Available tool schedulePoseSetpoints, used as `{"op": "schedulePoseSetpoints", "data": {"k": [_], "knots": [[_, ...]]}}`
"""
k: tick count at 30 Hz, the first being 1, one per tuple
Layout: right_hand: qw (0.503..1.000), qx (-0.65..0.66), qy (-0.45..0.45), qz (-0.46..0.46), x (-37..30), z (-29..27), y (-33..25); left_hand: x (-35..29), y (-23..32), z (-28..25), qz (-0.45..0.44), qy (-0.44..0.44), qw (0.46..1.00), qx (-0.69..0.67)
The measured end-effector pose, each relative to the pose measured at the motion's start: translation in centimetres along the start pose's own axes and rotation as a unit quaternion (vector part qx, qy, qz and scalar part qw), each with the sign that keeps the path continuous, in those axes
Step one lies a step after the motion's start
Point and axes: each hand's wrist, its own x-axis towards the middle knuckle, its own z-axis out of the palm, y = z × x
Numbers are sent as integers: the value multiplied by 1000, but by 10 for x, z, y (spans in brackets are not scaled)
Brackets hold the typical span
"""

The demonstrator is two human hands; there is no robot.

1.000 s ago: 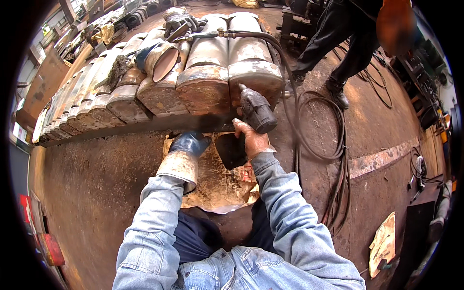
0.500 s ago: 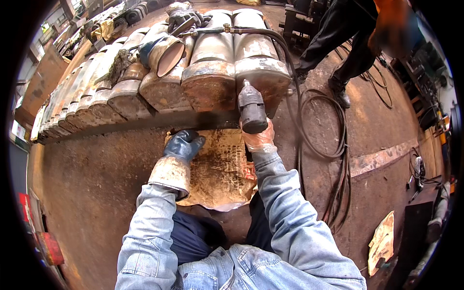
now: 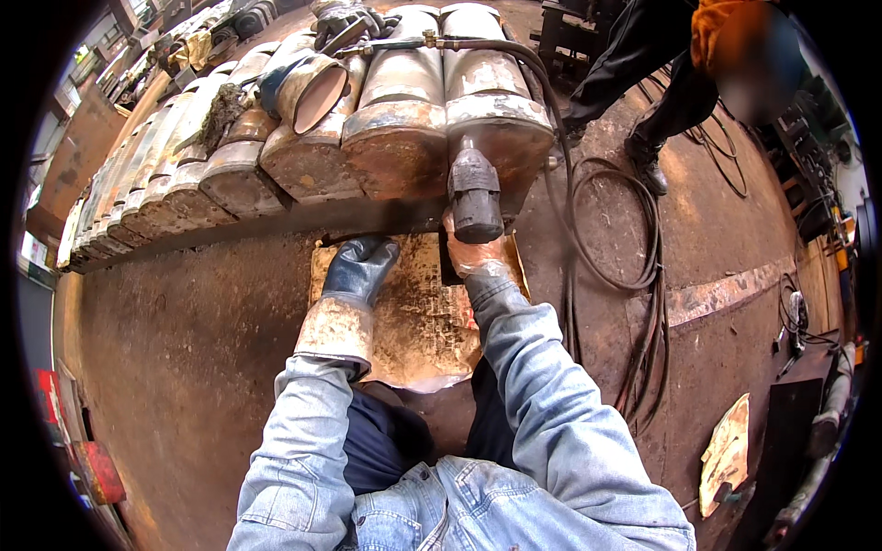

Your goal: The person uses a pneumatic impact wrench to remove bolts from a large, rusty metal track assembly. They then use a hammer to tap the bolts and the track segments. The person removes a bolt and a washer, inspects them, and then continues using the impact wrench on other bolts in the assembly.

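Observation:
A rusty, yellowish metal plate [image 3: 418, 317] lies on the floor in front of me. My left hand [image 3: 358, 271], in a dark blue glove, presses flat on the plate's upper left part. My right hand [image 3: 473, 257], in a light dirty glove, grips a dark grey pneumatic grinder [image 3: 475, 191] held upright over the plate's far edge. A black air hose [image 3: 588, 184] runs from the tool's side across the floor to the right.
A row of several rusty oval metal shells [image 3: 395, 138] lies just beyond the plate. Hose loops [image 3: 643, 303] cover the floor at right. Another person's legs [image 3: 643, 83] stand at the upper right. A torn plate scrap [image 3: 726, 450] lies at lower right.
The grinder has swung from tilted at the right to upright over the plate's far edge. My left hand has slid up onto the plate's upper left.

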Motion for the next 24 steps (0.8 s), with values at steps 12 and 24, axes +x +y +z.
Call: {"op": "schedulePoseSetpoints", "data": {"k": [12,24], "knots": [[974,-60,-123,178,3,-35,-95,8,21,-3,-40,34,984,-172],[982,-92,-167,9,-10,-82,-98,15,81,47,-167,-102,941,-277]]}}
